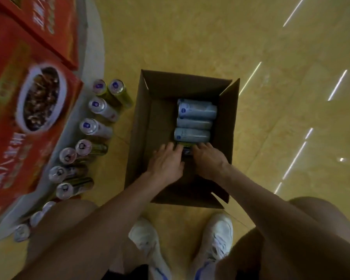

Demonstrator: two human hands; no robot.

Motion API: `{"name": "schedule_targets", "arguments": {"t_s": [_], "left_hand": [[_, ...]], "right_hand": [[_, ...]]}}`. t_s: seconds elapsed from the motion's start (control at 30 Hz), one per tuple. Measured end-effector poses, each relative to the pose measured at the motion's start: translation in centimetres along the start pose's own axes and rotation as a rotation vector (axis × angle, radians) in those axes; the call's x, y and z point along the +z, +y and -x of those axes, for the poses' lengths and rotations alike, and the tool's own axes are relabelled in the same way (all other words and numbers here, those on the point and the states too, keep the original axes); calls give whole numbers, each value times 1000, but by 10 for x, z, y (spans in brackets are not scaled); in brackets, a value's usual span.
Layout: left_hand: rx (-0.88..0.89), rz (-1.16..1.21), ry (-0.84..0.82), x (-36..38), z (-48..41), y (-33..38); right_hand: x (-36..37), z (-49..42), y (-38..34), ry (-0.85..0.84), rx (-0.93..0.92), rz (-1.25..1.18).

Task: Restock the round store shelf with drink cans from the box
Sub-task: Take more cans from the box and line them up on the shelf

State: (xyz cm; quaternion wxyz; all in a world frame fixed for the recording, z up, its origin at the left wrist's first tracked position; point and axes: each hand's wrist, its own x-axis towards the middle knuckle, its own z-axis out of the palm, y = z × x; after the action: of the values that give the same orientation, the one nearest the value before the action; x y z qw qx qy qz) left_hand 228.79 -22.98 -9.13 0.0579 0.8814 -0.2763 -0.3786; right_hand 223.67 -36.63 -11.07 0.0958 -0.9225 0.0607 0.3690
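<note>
The dark can (185, 150) lies on its side at the near end of the cardboard box (141, 122), wedged between my two hands. Only a strip of it shows: a yellow band and a dark body, blurred, with the rest under my fingers. My left hand (167, 159) covers it from nine o'clock and my right hand (207, 158) from three o'clock, both palms down with fingers bent over it. My thumbs are hidden, so I cannot tell whether either hand truly grips it.

At twelve o'clock from the dark can, pale blue cans (194, 118) lie stacked on their sides, smooth cylinders touching one another. The box is plain brown, its flaps standing open and its inside shadowed.

At nine o'clock from the box, upright cans (95, 126) follow the curved edge of the round shelf (93, 37), silver tops up, some pale, some dark and gold. My left leg cuts off the nearest ones. Above them, red cartons (18, 102) with a smeared bowl picture run out of view.

The floor (190, 37) is glossy yellow-tan stone with streaked light reflections at three o'clock. My white shoes (146, 239) stand at six o'clock.
</note>
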Motion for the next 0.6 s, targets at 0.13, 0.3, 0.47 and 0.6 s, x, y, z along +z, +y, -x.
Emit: {"name": "schedule_targets", "arguments": {"t_s": [0.13,0.3,0.47,0.6], "left_hand": [[-8,13,-30,19,-37,-19],[17,-14,-55,15,-58,-34],[16,19,-98,20,-59,-39],[41,-5,-130,27,-61,-43]], "right_hand": [[36,-49,14,-68,47,126],[67,-76,31,-26,94,138],[79,-87,26,32,144,149],[82,-93,25,129,166,149]]}}
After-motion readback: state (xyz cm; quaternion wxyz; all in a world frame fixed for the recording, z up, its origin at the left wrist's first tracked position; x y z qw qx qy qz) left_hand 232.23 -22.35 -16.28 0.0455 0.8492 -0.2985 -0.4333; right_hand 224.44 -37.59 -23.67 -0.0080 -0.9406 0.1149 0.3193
